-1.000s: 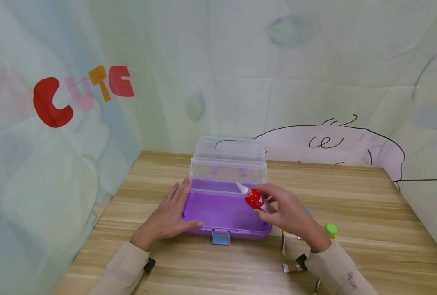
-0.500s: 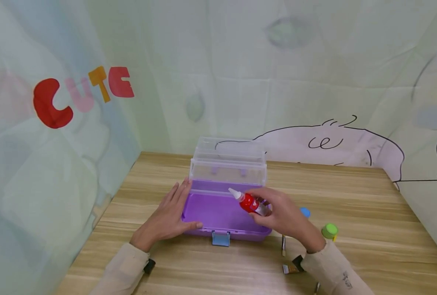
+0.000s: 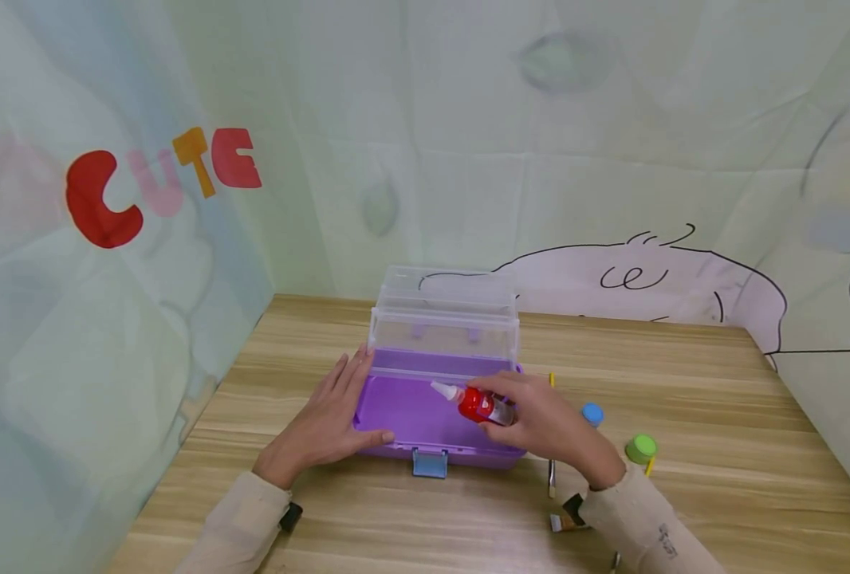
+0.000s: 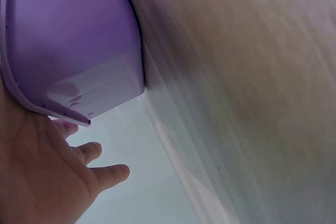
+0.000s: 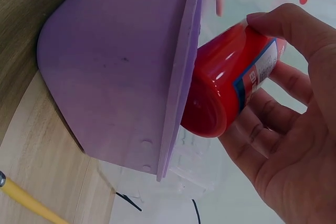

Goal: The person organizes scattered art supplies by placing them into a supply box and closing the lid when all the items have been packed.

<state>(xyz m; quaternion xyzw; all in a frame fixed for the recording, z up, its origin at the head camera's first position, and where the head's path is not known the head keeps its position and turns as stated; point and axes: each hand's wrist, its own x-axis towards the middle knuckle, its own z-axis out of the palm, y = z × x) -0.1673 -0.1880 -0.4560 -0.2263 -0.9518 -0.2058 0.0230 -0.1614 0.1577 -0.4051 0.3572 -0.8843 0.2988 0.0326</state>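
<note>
A purple plastic box [image 3: 411, 414] stands on the table with its clear lid [image 3: 442, 307] swung back and a blue-grey latch [image 3: 430, 463] at the front. My left hand [image 3: 328, 418] rests along its left rim, fingers straight and thumb at the front edge. In my right hand [image 3: 543, 414] I grip a red bottle [image 3: 475, 403] with a white pointed nozzle, held tilted over the right part of the box, nozzle toward the left. The right wrist view shows the red bottle's base [image 5: 205, 108] at the box rim, thumb and fingers around its body.
Right of the box lie a blue-capped jar [image 3: 592, 414], a green-capped jar [image 3: 642, 448] and a paintbrush [image 3: 552, 478]. A brown paint tube [image 3: 567, 523] lies nearer, partly behind the right sleeve. A printed cloth wall [image 3: 411, 159] rises behind the table [image 3: 411, 526].
My right hand has moved the red bottle left and down over the box, its nozzle swinging flatter. The blue cap has come into full view. My left hand has stayed put.
</note>
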